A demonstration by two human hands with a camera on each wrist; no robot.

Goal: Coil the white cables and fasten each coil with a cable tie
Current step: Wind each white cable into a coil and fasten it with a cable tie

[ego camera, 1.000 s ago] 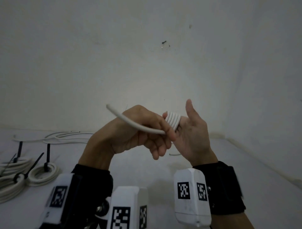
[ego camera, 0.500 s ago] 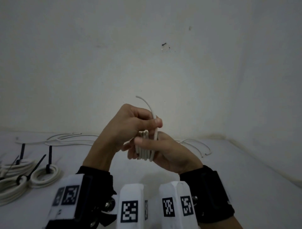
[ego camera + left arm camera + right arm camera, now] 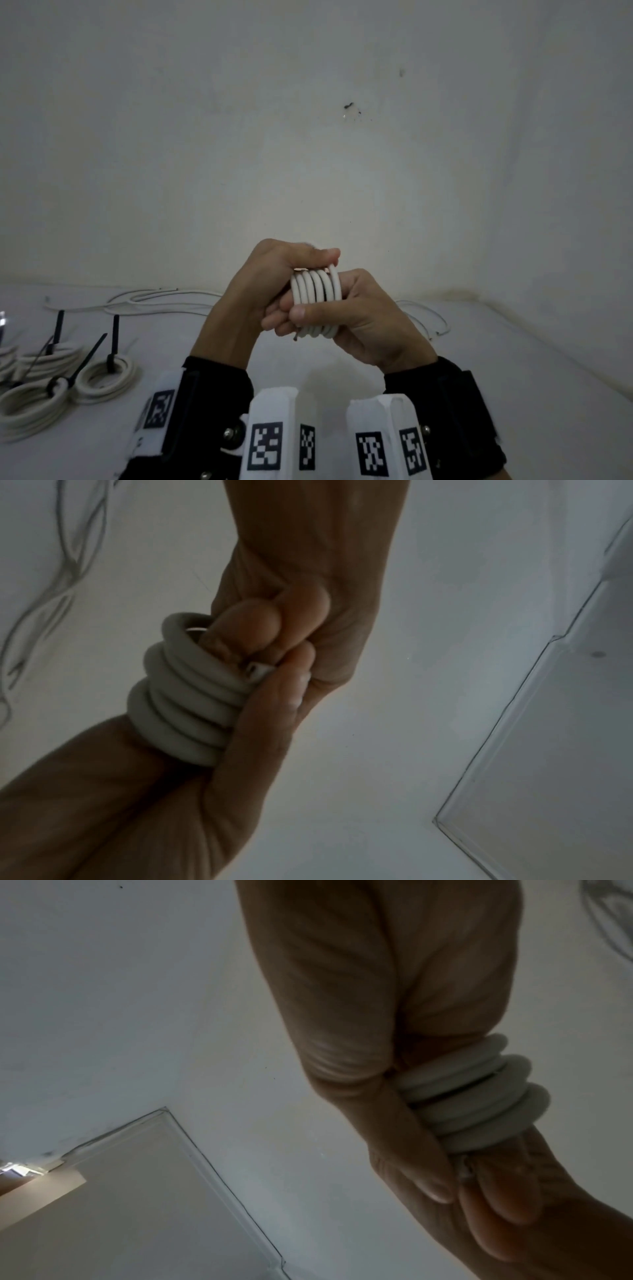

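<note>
A tight white cable coil (image 3: 317,301) of several turns is held in the air between both hands at centre. It is wound round the fingers of my right hand (image 3: 356,318), whose thumb lies across its front. My left hand (image 3: 267,277) grips it from the left, thumb pressed on top by a cut cable end. In the left wrist view the coil (image 3: 185,696) sits under my left thumb, with right fingers passing through it. In the right wrist view the coil (image 3: 472,1093) sits between the two hands.
Tied coils (image 3: 102,377) with black cable ties (image 3: 113,339) lie on the white table (image 3: 513,394) at the left. Loose white cables (image 3: 164,298) trail along the back by the wall, and more loose cable (image 3: 428,318) lies right of the hands.
The free tail that stuck out, then up, from my left hand has been wound onto the coil. Both hands have closed around the finished coil.
</note>
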